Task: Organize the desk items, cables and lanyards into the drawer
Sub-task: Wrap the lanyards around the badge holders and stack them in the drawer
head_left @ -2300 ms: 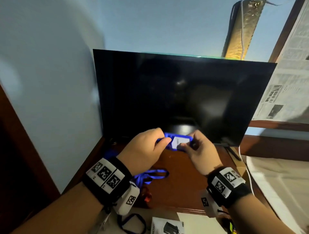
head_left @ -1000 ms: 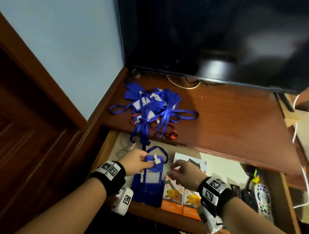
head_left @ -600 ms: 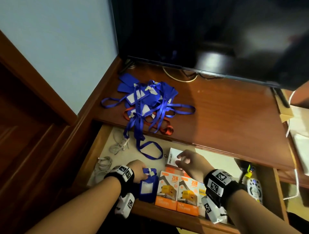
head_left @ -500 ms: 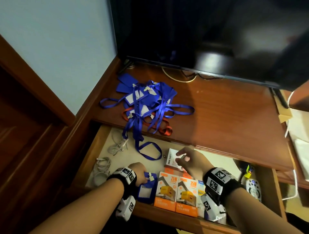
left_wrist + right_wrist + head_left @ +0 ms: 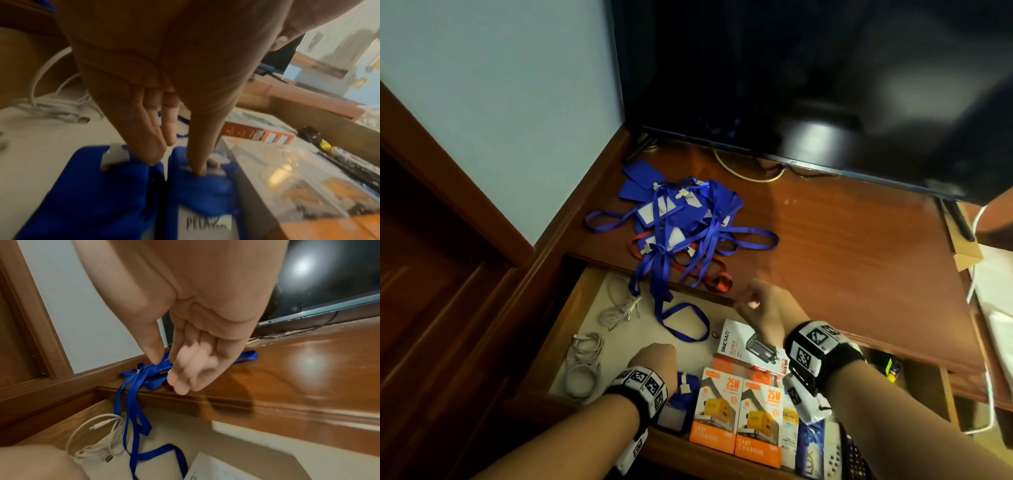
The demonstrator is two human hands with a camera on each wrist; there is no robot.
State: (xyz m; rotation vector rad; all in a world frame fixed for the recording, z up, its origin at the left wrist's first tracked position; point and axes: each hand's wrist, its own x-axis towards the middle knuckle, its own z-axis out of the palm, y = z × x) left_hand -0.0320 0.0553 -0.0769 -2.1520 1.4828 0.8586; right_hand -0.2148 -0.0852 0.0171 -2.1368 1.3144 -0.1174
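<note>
The drawer stands pulled out under the wooden desk top. My left hand reaches into its front left. Its straight fingers and thumb press on two blue badge holders lying side by side. A tangled pile of blue and red lanyards lies on the desk's left side. One blue strap hangs from it into the drawer. My right hand hovers over the desk's front edge, its fingers loosely curled and holding nothing.
Coiled white cables lie at the drawer's left. Orange charger boxes and a white box fill its middle, with remotes at the right. A dark TV stands at the back of the desk.
The badge holder held up before the TV came down into the drawer's front left, where my left hand now presses it. My right hand rose from the white box to the desk edge.
</note>
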